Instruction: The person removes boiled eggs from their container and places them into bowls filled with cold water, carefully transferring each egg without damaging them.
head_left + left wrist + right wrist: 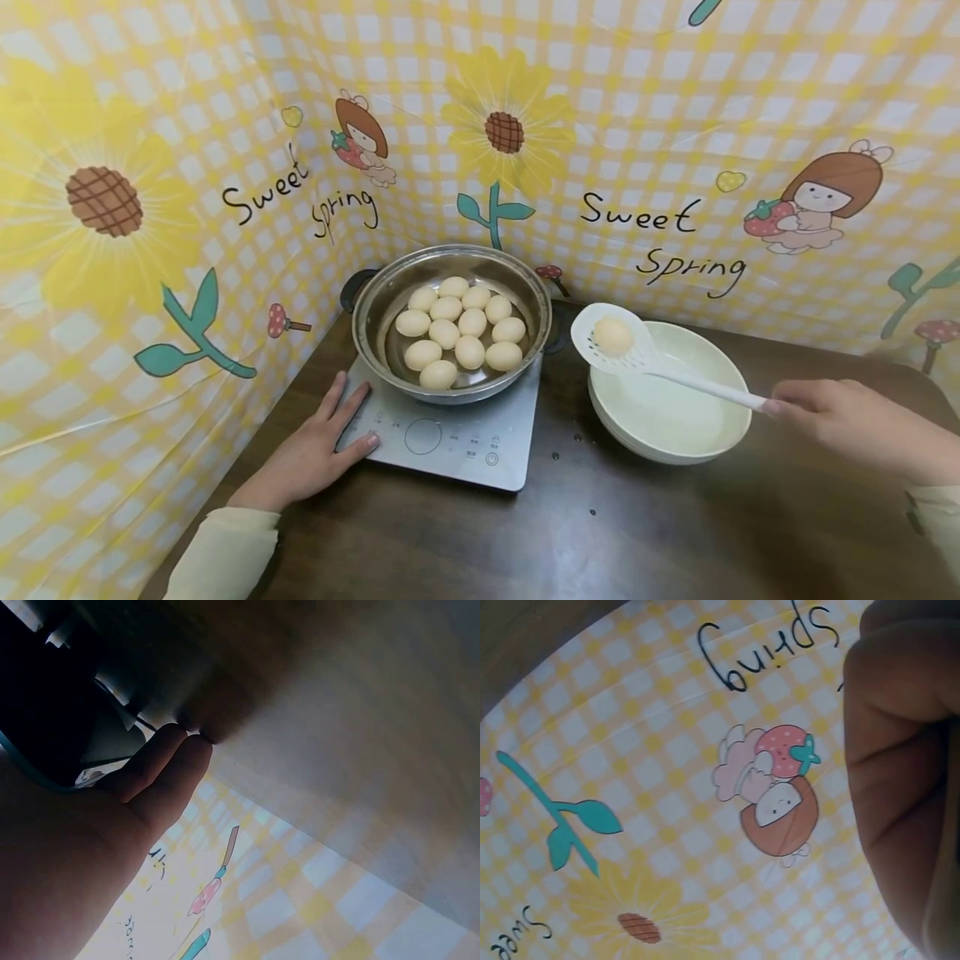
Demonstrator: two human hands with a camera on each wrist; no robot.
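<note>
My right hand (847, 421) gripped the ladle (663, 368) by its handle end, one egg (613, 336) in it, out to the left of that hand above the left rim of the bowl (682, 421). My left hand (311, 454) lay with fingers straight and spread on the left edge of the cooker (450, 467); the pot (487, 390) with the other eggs (444, 334) stood on it, beyond and right of that hand.

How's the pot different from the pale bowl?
The pot is shiny metal; the bowl is creamy pale. The pot has a dark handle; no handle shows on the bowl. The pot sits on the flat cooker, while the bowl stands on the brown table. Both are round and open on top.
</note>
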